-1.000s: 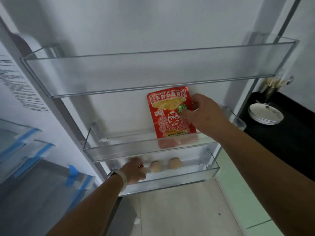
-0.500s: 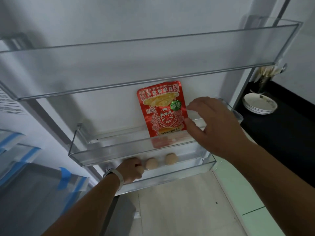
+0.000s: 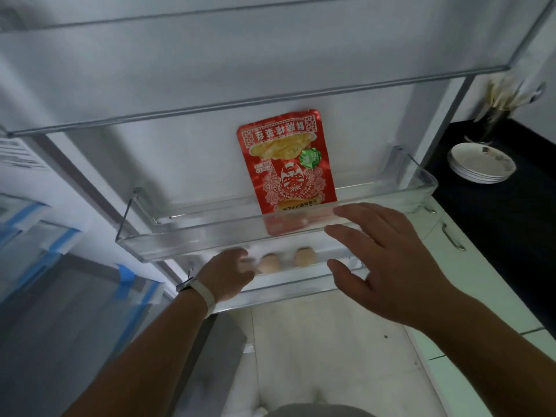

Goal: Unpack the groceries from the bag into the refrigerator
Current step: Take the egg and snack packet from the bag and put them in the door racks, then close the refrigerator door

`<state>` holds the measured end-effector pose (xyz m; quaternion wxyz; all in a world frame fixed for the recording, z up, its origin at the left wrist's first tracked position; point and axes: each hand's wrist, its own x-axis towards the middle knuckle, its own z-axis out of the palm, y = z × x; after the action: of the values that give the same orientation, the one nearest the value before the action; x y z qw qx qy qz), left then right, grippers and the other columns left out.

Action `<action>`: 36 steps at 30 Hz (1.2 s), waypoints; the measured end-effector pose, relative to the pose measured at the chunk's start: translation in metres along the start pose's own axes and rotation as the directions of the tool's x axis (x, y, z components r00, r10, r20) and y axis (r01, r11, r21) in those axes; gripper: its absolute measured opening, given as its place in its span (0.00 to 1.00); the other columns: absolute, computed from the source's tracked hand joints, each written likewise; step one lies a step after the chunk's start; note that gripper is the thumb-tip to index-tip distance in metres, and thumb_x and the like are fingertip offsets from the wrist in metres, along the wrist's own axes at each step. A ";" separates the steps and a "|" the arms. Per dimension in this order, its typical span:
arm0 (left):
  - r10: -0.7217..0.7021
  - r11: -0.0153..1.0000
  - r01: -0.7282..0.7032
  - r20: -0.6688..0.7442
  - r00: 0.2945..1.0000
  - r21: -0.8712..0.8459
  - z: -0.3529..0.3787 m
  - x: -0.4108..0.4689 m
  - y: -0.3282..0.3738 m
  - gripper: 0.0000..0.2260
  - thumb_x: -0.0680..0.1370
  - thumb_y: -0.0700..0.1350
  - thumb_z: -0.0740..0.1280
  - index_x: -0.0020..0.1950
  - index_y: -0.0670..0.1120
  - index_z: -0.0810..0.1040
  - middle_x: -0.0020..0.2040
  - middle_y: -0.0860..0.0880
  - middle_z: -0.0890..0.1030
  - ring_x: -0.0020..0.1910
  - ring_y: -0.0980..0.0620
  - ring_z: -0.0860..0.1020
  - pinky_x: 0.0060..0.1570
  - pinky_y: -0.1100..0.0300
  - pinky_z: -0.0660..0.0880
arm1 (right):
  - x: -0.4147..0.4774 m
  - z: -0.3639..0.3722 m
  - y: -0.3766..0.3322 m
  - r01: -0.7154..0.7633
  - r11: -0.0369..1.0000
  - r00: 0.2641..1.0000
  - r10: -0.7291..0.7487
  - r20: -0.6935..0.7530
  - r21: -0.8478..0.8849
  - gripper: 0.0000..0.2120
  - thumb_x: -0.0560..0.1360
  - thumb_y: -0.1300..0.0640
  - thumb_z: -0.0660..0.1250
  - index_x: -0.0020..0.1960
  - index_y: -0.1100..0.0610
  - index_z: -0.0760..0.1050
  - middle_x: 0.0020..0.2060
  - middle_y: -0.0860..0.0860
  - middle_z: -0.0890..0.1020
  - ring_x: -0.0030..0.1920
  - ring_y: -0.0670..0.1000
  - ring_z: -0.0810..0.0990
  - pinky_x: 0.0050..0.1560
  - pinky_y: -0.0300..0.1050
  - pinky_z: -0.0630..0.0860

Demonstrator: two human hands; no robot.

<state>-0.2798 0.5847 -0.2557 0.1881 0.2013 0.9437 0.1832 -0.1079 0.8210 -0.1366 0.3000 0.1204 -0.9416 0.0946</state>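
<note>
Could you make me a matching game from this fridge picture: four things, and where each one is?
Things: 1 red packet; 2 eggs; 3 plates; 4 right hand.
Places: A black counter; B bottom door shelf; C before the middle door shelf, fingers spread; D standing in the middle door shelf.
Pairs: 1-D; 2-B; 3-A; 4-C.

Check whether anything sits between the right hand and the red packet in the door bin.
Only the clear front wall of the middle door bin, which covers the bottom of the red packet. Above the rim, nothing visible lies between the packet and the open right hand.
</note>
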 end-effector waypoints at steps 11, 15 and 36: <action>0.153 0.976 -0.095 -0.310 0.938 0.195 0.011 -0.089 0.045 0.23 0.76 0.55 0.69 0.69 0.50 0.74 0.67 0.50 0.77 0.66 0.47 0.74 0.64 0.49 0.70 | -0.042 0.021 0.013 0.027 0.998 0.972 -0.041 0.230 0.062 0.21 0.76 0.45 0.63 0.61 0.57 0.77 0.58 0.55 0.80 0.59 0.56 0.78 0.58 0.53 0.73; 0.169 0.967 -0.079 -0.381 0.909 0.240 0.021 -0.116 0.061 0.22 0.74 0.56 0.69 0.65 0.48 0.77 0.63 0.48 0.80 0.62 0.44 0.77 0.59 0.46 0.73 | -0.052 0.030 0.016 0.032 0.996 0.948 -0.056 0.315 0.081 0.22 0.76 0.44 0.62 0.62 0.58 0.76 0.59 0.55 0.79 0.59 0.58 0.77 0.58 0.56 0.74; 0.210 0.962 -0.101 -0.448 0.869 0.254 0.022 -0.217 0.081 0.24 0.76 0.59 0.64 0.69 0.50 0.74 0.67 0.48 0.77 0.66 0.45 0.74 0.65 0.46 0.68 | -0.093 -0.023 -0.046 -0.084 0.996 0.888 0.088 0.452 -0.029 0.25 0.76 0.40 0.55 0.64 0.54 0.75 0.59 0.53 0.80 0.59 0.56 0.78 0.57 0.54 0.75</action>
<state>-0.0615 0.5621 -0.1796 -0.0856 0.2463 0.9560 0.1346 -0.0088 0.7989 -0.1684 0.0686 0.0960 -0.9903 0.0734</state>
